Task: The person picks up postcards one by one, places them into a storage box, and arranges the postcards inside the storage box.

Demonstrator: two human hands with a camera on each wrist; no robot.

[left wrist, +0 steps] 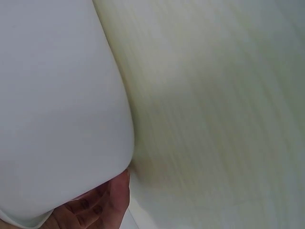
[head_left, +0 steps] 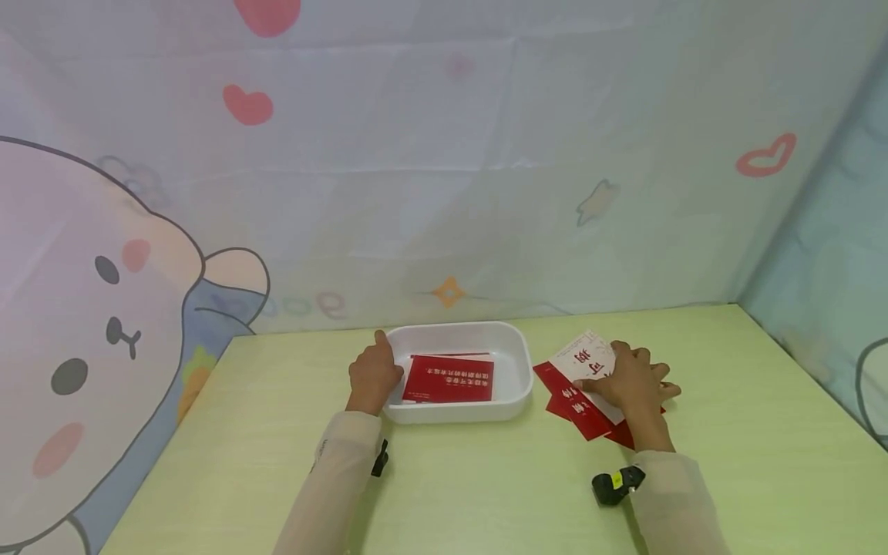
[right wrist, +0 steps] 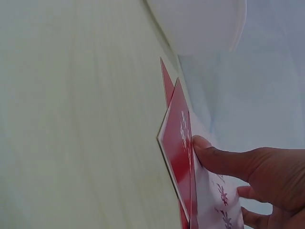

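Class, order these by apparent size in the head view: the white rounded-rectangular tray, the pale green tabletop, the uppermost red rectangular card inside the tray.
1. Green tabletop
2. White tray
3. Red card

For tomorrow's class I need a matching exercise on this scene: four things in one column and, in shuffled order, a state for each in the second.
Things:
1. Left hand
2. Right hand
3. White tray
4. White card

States:
A. Printed with red characters
B. Contains a red card
C. Touches the white card
D. Grips the tray's end

Pairs: 1-D, 2-C, 3-B, 4-A
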